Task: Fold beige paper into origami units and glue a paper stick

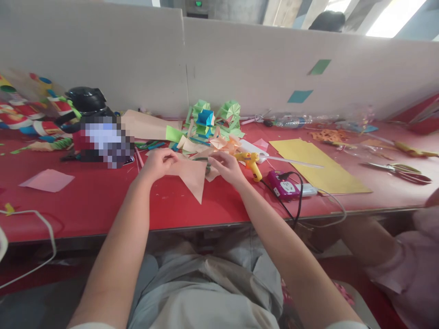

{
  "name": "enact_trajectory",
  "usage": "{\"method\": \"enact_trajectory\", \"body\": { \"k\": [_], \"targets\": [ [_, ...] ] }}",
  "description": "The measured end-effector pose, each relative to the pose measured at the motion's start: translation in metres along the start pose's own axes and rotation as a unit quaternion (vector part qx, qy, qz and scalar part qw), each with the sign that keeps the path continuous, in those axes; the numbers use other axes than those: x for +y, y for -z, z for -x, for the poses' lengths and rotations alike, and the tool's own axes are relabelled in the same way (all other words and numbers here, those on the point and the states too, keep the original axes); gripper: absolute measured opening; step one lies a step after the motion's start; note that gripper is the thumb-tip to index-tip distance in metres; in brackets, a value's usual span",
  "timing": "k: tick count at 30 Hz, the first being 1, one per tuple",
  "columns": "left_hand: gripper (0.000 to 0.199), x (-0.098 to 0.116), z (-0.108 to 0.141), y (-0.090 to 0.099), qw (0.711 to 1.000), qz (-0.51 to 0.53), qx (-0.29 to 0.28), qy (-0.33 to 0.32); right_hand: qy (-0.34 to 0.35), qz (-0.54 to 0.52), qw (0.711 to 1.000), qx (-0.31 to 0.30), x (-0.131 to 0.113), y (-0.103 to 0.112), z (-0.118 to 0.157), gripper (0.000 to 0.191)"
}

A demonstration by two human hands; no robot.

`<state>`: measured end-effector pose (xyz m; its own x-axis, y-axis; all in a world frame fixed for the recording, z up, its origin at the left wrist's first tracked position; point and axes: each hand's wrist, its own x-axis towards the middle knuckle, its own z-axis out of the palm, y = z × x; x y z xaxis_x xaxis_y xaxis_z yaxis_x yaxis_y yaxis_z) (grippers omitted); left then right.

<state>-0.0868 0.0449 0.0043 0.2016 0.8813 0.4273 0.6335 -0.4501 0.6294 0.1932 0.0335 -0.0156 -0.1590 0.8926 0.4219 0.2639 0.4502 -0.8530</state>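
Tan paper is between the two hands, close to the near edge of the red surface, centre of view. Its sharp corner points back toward the person and slightly right; the long axis of the visible part slants from the left hand down to that tip. Light brown, plain, matte, looks thin; straight sides narrow to the tip. Upper part partly covered by fingers, so full outline can't be read.

Left hand: thumb and bent fingers pinching the paper at its left end. Right hand: fingers bent, at the paper's right side, next to a dark green item mostly hidden by the fingers; can't tell what it is or whether the hand grips it.

Just beyond the hands: orange paper pieces, and behind those green folded paper with a blue folded piece beside it. Larger tan sheet lies back left. Right of the right hand: yellow glue gun, then a purple power strip with a black plug in it. Farther right, a yellow sheet and scissors. Pink paper far left.
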Motion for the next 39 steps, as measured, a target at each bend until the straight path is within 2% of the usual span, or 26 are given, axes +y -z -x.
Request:
{"method": "enact_trajectory", "body": {
  "k": [2,6,12,17,20,24,29,35,39],
  "targets": [
    [0.012,0.008,0.0,-0.008,1.0,0.014,-0.013,-0.011,0.013,-0.004,1.0,-0.026,-0.002,-0.004,0.0,0.032],
    [0.014,0.02,0.001,-0.02,0.998,0.047,-0.029,-0.019,0.037,0.023,0.995,-0.09,0.0,-0.012,0.002,0.028],
    [0.015,0.029,0.002,-0.03,0.995,0.029,-0.077,-0.057,0.098,0.083,0.985,-0.11,0.001,-0.016,0.006,0.025],
    [0.014,0.03,0.0,-0.036,0.995,0.015,-0.078,-0.067,0.14,0.115,0.977,-0.113,0.002,-0.018,0.006,0.023],
    [0.015,0.025,0.0,-0.032,0.997,0.014,-0.068,-0.041,0.154,0.107,0.978,-0.095,0.001,-0.017,0.006,0.025],
    [0.014,0.017,0.002,-0.02,0.999,0.009,-0.052,0.01,0.136,0.096,0.985,-0.051,0.0,-0.012,0.006,0.025],
    [0.011,0.005,0.003,-0.006,0.998,-0.037,-0.04,0.012,0.133,0.099,0.985,-0.041,0.001,-0.005,0.006,0.024],
    [0.012,-0.005,0.002,-0.001,0.998,-0.05,-0.03,0.006,0.126,0.105,0.986,-0.04,0.001,-0.002,0.005,0.022],
    [0.011,-0.006,0.004,0.004,0.995,-0.082,0.001,0.057,0.1,0.087,0.991,-0.012,-0.002,0.003,0.005,0.024]
  ]
}}
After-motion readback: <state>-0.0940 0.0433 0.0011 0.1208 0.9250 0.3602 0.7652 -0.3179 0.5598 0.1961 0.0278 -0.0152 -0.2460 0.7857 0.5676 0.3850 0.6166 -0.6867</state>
